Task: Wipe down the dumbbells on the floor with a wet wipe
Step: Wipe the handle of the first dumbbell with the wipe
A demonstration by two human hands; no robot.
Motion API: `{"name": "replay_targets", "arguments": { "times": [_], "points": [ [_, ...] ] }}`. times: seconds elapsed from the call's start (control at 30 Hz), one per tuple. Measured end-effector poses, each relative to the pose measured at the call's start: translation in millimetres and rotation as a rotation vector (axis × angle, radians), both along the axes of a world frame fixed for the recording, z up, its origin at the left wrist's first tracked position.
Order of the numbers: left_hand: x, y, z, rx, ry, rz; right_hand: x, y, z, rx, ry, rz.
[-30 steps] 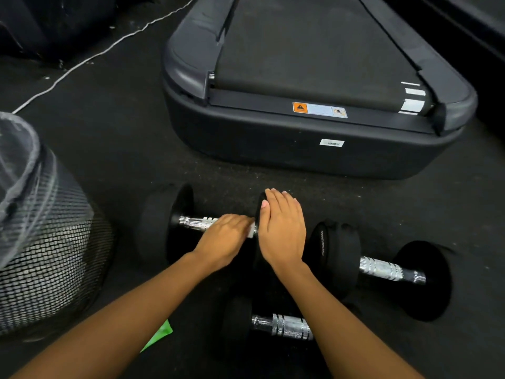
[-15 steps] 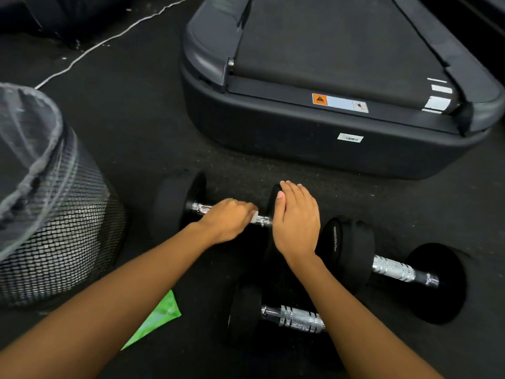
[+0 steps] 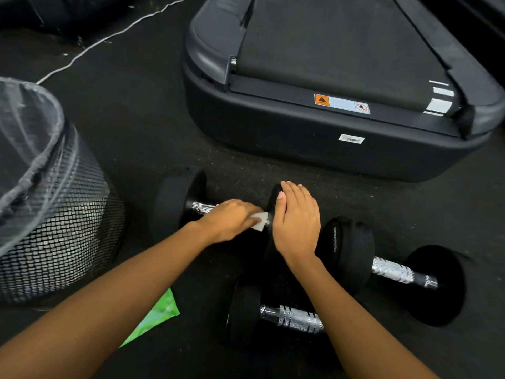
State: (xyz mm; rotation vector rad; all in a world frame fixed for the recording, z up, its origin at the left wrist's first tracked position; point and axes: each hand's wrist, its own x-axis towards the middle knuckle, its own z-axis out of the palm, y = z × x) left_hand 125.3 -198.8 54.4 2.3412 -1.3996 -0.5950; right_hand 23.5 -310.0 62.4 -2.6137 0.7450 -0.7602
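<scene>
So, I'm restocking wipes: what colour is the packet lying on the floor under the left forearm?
Bright green; the packet shows best in the head view.

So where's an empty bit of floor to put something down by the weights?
The widest bare floor lies between the mesh bin and the treadmill, beyond the dumbbell being wiped. A narrower strip runs along the treadmill's base. Crowded: around the left hand and right hand, where three dumbbells sit close.
</scene>
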Motion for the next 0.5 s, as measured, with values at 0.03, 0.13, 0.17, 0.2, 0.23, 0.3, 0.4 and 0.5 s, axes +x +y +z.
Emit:
{"name": "replay_targets", "arguments": {
  "times": [0.03, 0.13, 0.17, 0.2, 0.23, 0.3, 0.4, 0.5],
  "points": [
    [4.4, 3.6, -1.1, 0.011, 0.038, 0.021, -0.2, 0.3, -0.1, 0.0, 0.003, 0.001],
    [14.2, -0.1, 5.0, 0.141, 0.139, 0.139, -0.9, 0.7, -0.3, 0.0, 0.01, 0.001],
    [13.0, -7.2, 8.6, 0.197, 0.115, 0.147, -0.9, 0.6, -0.2, 0.002, 0.013, 0.001],
    [9.1, -15.5, 11.6, 0.243, 0.08, 0.138, -1.1, 0.3, -0.1, 0.002, 0.014, 0.003],
    [4.4, -23.0, 13.6, 0.268, 0.054, 0.124, -1.2, 0.1, -0.1, 0.0, 0.014, 0.004],
    [-0.9, -28.0, 11.1, 0.247, 0.062, 0.099, -1.3, -0.2, -0.3, -0.002, 0.013, 0.005],
    [0.6, -9.8, 4.3, 0.105, 0.041, 0.032, -1.2, -0.6, -1.2, -0.001, 0.014, 0.004],
    [-7.0, 5.6, -3.2, -0.121, -0.112, -0.012, -0.3, 0.0, -1.8, 0.002, 0.012, -0.006]
  ]
}}
